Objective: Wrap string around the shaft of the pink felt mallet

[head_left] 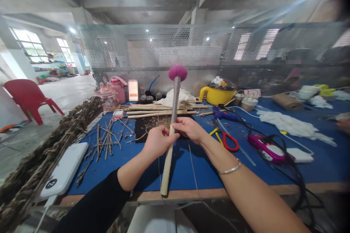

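Observation:
A mallet-like wooden stick [167, 169] with a round magenta head [177, 73] and a grey sleeve [176, 96] below the head is held upright, tilted slightly to the right, over the table's front. My left hand [159, 139] is closed around the bare wood, its thumb across the front. Just above it, the fingertips of my right hand [190, 129] pinch the stick where the grey part ends. A thin cord [193, 164] hangs past the table edge beside the stick; whether a hand also holds it, I cannot tell.
Long pale sticks [161, 112] lie behind the hands, thin twigs [105, 140] to the left. Red-and-yellow scissors [229, 142], a blue glue gun [225, 114] and a magenta device [266, 148] with black cables are right. A power bank [64, 169] lies left; a yellow pot [220, 94] stands behind.

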The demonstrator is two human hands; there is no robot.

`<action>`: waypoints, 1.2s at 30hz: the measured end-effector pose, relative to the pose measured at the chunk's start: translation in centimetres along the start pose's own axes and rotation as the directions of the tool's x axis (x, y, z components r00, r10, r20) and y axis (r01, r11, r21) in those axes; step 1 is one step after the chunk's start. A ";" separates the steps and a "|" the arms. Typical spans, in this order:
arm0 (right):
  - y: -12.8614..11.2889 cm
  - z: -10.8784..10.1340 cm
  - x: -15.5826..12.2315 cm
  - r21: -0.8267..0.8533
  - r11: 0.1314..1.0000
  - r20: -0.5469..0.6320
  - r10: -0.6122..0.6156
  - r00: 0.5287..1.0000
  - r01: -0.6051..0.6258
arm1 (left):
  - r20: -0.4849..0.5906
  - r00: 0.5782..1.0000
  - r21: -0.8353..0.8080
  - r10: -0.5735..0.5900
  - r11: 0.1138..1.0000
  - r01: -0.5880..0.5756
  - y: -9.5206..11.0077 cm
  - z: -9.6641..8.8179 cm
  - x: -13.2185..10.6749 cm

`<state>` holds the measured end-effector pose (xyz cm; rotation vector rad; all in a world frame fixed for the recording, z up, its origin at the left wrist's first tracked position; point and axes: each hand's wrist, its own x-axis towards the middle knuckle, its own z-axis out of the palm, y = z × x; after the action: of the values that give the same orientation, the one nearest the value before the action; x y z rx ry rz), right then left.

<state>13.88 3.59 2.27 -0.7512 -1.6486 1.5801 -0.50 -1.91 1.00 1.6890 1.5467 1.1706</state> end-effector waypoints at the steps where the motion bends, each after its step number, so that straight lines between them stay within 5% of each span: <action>1: 0.0 -0.1 0.0 0.034 0.999 0.008 0.010 1.000 -0.010 | 0.023 1.000 -0.057 0.004 0.998 -0.003 0.1 0.0 0.0; 5: 0.3 -0.6 0.0 0.184 0.982 0.076 0.032 0.997 -0.045 | 0.272 0.961 -0.430 -0.050 0.887 0.167 0.6 0.1 -0.3; 9: 0.5 -0.8 0.1 0.167 0.985 0.078 0.028 0.997 -0.041 | 0.402 0.913 -0.452 -0.072 0.851 0.266 0.9 -0.1 -0.4; 15: 0.6 -0.2 0.2 0.049 0.998 0.022 0.041 0.999 -0.042 | 0.072 0.997 -0.026 -0.018 0.999 0.019 0.4 -0.2 -0.4; 20: 0.6 -0.4 0.1 0.019 1.000 0.010 0.020 1.000 -0.020 | -0.002 0.998 0.111 0.062 0.992 -0.061 0.0 -0.1 -0.2; 23: 0.4 -0.6 0.1 0.120 0.992 0.031 0.038 0.999 -0.041 | 0.145 0.989 -0.111 0.003 0.994 0.013 0.3 -0.1 -0.2; 26: 0.3 -0.8 0.0 0.202 0.978 0.069 0.039 0.997 -0.052 | 0.354 0.935 -0.394 -0.023 0.903 0.171 0.8 -0.1 -0.3; 29: 0.3 -1.0 0.0 0.196 0.979 0.057 0.041 0.998 -0.052 | 0.416 0.910 -0.422 -0.003 0.885 0.196 1.0 -0.2 -0.4; 33: 0.5 -0.9 0.1 0.106 0.993 0.018 0.053 0.998 -0.055 | 0.176 0.984 -0.174 -0.015 0.984 0.046 0.8 -0.4 -0.5; 36: 0.6 -0.8 0.2 0.002 0.999 -0.004 0.040 0.999 -0.040 | -0.003 1.000 -0.006 0.017 1.000 -0.017 0.4 -0.3 -0.5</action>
<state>14.35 4.26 1.64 -0.7908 -1.6385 1.6070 -0.52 -2.48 1.41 1.7007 1.5325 1.1861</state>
